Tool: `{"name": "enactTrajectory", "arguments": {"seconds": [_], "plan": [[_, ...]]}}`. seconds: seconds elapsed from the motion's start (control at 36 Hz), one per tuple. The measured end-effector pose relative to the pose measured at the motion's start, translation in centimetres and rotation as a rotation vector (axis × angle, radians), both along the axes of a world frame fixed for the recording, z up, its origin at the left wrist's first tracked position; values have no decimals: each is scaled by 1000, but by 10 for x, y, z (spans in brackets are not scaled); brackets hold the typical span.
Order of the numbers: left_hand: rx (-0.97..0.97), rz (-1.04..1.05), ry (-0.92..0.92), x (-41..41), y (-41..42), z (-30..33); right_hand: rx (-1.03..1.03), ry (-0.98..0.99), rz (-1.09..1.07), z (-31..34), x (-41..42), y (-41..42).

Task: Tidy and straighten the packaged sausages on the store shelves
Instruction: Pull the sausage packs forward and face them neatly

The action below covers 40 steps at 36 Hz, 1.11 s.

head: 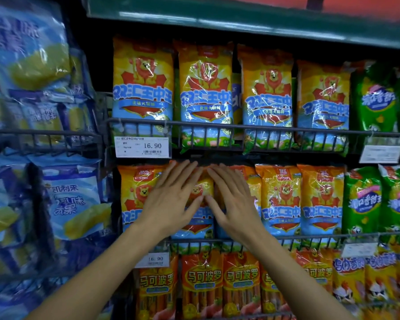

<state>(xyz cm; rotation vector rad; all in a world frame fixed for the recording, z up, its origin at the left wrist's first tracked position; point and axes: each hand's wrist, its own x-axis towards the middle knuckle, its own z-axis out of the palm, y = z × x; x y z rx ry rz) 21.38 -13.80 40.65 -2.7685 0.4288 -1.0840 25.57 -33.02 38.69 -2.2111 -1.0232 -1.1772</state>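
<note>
A: What sits on the middle shelf (310,237)?
B: Yellow lion packs (281,199) stand upright behind its wire rail, green packs (360,204) at the right.

A: And the hands?
B: Left hand (171,199) and right hand (233,199) lie flat, fingers straight, pressing 1 pack (201,218) between them, grasping nothing.

A: Above, below?
B: 4 lion packs on the top shelf (217,127); orange packs (201,280) below. Blue packs (74,204) at left.

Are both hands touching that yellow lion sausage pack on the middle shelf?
Touching. The head view shows the left hand and right hand laid flat, fingers straight, against the yellow lion pack.
</note>
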Motion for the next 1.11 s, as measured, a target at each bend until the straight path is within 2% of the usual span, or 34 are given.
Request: {"name": "enactTrajectory", "arguments": {"seconds": [0.08,0.19,0.31,0.53,0.67,0.89,1.0,1.11], "plan": [[28,100,-13,-2,11,-5,-65,-11,-67,1,4,7],[33,112,5,2,21,-9,-29,-39,-134,-5,10,11],[-61,181,39,2,31,-1,-3,-40,-186,-11,14,13],[-34,118,-10,-11,53,-7,0,-33,-192,-14,12,14],[-14,10,-66,-21,48,-19,46,-29,-181,-14,13,10],[10,115,-72,-8,47,-32,54,-129,-244,-18,27,2],[-9,126,-72,-9,46,-32,82,-116,-282,-20,24,1],[-60,90,-79,-13,42,-29,86,-61,-188,-21,15,-1]]}}
